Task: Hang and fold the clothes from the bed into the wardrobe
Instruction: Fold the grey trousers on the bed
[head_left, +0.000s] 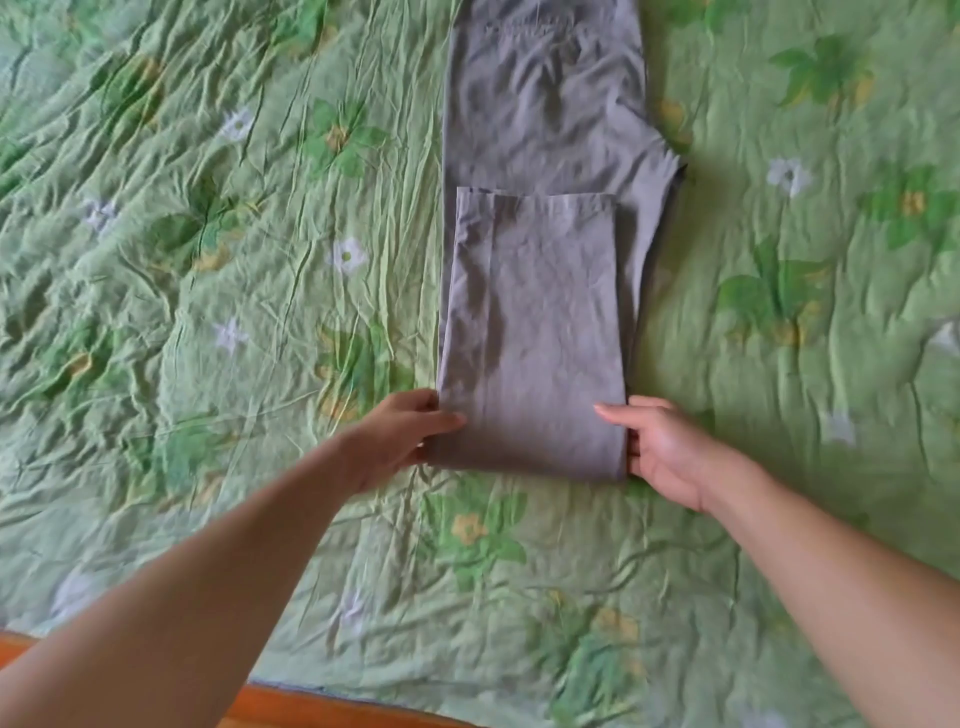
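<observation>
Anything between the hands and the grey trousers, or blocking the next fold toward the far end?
Nothing visible. The left hand and right hand grip the near corners of the grey trousers; the cloth ahead lies bare on the bedspread. The wardrobe is out of view.

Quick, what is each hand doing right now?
Left hand: grips the left edge of the folded grey trousers.
Right hand: grips the right edge of the same fold, thumb on top.

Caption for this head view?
Left hand and right hand grip the near fold of grey trousers on a green bedspread.
</observation>
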